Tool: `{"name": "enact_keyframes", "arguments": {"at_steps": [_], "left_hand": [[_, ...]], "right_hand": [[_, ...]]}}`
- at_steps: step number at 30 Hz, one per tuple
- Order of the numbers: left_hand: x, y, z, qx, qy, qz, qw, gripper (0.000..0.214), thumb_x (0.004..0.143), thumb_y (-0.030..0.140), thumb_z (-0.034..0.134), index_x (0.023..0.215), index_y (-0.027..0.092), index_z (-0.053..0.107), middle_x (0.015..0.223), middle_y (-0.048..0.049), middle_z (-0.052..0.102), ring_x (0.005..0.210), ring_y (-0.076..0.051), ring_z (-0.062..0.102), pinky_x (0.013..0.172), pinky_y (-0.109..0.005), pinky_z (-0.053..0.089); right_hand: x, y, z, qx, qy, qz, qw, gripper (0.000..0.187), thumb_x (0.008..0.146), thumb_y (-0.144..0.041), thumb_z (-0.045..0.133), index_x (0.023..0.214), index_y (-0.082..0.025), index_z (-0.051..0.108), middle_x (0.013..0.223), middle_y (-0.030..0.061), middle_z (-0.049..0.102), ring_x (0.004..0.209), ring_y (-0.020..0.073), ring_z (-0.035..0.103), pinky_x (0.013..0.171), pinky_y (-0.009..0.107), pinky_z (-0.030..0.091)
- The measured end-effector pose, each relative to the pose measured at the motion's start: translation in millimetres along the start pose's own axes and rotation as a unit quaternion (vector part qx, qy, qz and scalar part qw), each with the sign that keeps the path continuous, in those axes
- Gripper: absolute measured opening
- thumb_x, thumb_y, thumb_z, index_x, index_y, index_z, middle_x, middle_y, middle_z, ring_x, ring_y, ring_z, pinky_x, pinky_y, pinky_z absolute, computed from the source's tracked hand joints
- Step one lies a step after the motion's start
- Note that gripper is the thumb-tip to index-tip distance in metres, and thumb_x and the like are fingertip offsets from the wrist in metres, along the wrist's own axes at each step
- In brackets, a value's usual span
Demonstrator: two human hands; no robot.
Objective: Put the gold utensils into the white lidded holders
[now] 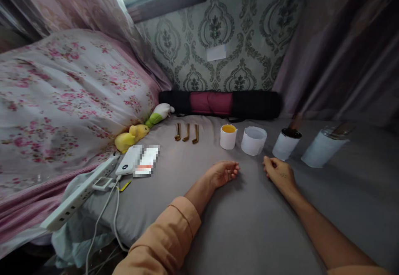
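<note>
My left hand [222, 173] rests above the grey sheet [199, 212] with its fingers loosely curled and nothing visible in them. To its right, my right hand [279, 173] is closed, knuckles up, apart from the left one. Just beyond the hands stand paper-wrapped containers: a small one with a yellow inside [228, 138], a wider pale one [253, 142], a dark-rimmed one [285, 146] and a tall clear-rimmed one [324, 148]. My right hand is nearest the dark-rimmed one, not visibly touching it. Three bronze-brown bent pieces [186, 133] lie in a row at back left.
A white power strip [81, 194] with cables, a white device [129, 160] and a blurred packet [146, 161] lie left. Yellow [132, 137] and green-white plush toys [158, 114] lie by the floral cloth [77, 88]. A black-and-maroon roll [218, 103] lies along the wall.
</note>
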State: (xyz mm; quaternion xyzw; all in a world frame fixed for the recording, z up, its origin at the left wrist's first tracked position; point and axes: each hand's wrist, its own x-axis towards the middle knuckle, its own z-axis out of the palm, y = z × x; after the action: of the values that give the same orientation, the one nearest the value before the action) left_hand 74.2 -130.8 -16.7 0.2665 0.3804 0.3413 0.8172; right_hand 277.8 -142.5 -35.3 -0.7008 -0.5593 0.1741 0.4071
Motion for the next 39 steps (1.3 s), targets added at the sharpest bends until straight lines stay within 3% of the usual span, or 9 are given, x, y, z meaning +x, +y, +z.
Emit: {"name": "enact_keyframes", "arguments": {"at_steps": [13, 20, 28, 39], "left_hand": [[3, 32, -26.0, 0.097, 0.099, 0.067, 0.988, 0.004, 0.077, 0.010, 0.051, 0.074, 0.010, 0.054, 0.060, -0.0008, 0.055, 0.045, -0.004, 0.048, 0.043, -0.016, 0.035], [7, 54, -49.3, 0.187, 0.184, 0.123, 0.957, 0.003, 0.075, 0.011, 0.053, 0.074, 0.011, 0.050, 0.062, -0.0014, 0.055, 0.044, -0.004, 0.048, 0.041, -0.015, 0.033], [5, 82, -74.3, 0.338, 0.305, 0.180, 0.872, 0.008, 0.074, 0.017, 0.054, 0.077, 0.010, 0.054, 0.059, -0.0009, 0.055, 0.042, -0.003, 0.044, 0.039, -0.014, 0.031], [7, 122, -102.1, 0.547, 0.403, 0.202, 0.705, 0.018, 0.068, 0.020, 0.055, 0.079, 0.010, 0.066, 0.068, -0.0080, 0.065, 0.068, -0.016, 0.060, 0.060, -0.022, 0.043]], "right_hand": [[-1, -4, -2, -0.021, -0.002, 0.002, 1.000, 0.036, 0.077, -0.046, 0.040, 0.065, -0.018, 0.058, 0.056, 0.0030, 0.060, 0.049, 0.0144, 0.054, 0.049, 0.025, 0.037], [0, 0, 0, -0.026, 0.006, -0.006, 1.000, 0.037, 0.078, -0.047, 0.038, 0.067, -0.018, 0.059, 0.057, 0.0041, 0.061, 0.049, 0.0149, 0.054, 0.048, 0.025, 0.036], [1, 0, 0, -0.031, 0.002, -0.005, 1.000, 0.038, 0.077, -0.047, 0.038, 0.067, -0.017, 0.060, 0.058, 0.0051, 0.062, 0.051, 0.0156, 0.054, 0.049, 0.025, 0.036], [1, -3, 0, -0.046, 0.012, -0.007, 0.999, 0.040, 0.077, -0.046, 0.038, 0.066, -0.016, 0.061, 0.056, 0.0061, 0.060, 0.049, 0.0154, 0.051, 0.048, 0.025, 0.034]]}}
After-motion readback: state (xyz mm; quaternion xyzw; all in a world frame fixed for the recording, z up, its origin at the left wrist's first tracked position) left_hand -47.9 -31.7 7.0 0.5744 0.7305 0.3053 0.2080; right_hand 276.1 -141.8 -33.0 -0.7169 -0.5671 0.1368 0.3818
